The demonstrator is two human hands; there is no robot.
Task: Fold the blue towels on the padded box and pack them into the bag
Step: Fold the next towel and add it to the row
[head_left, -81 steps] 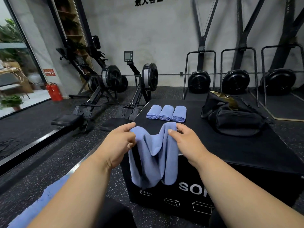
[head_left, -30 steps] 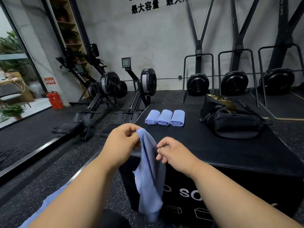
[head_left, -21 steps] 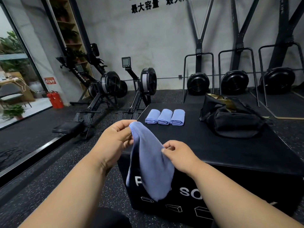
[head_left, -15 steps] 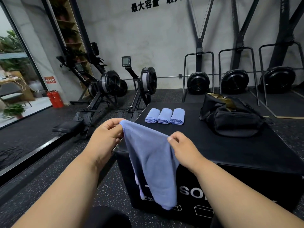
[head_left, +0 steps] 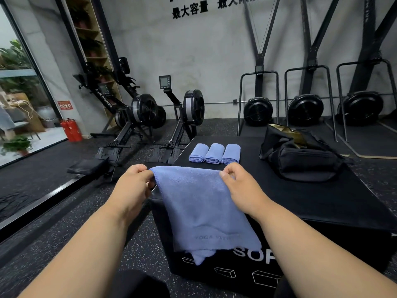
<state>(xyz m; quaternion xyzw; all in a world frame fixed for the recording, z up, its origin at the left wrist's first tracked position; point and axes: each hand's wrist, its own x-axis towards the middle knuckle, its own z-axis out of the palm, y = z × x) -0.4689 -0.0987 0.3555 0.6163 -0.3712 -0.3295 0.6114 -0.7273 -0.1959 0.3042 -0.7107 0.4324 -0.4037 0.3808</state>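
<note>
A blue towel (head_left: 199, 209) hangs doubled over in front of the black padded box (head_left: 311, 203), its lower edge reaching down past the box's front face. My left hand (head_left: 134, 186) pinches its top left corner and my right hand (head_left: 240, 186) pinches the top right corner, so the top edge is stretched flat between them. Three folded blue towels (head_left: 214, 153) lie side by side at the far left of the box top. A black bag (head_left: 300, 160) sits at the far right of the box, its mouth showing a gold lining.
Two rowing machines (head_left: 150, 117) stand on the floor to the left, beyond the box. Black fan trainers with metal frames (head_left: 305, 108) line the back wall. Red fire extinguishers (head_left: 71, 130) stand by the glass door at left. Speckled rubber floor surrounds the box.
The towel hung bunched from my left hand; my right hand took the other corner and both hands moved apart, spreading the top edge flat.
</note>
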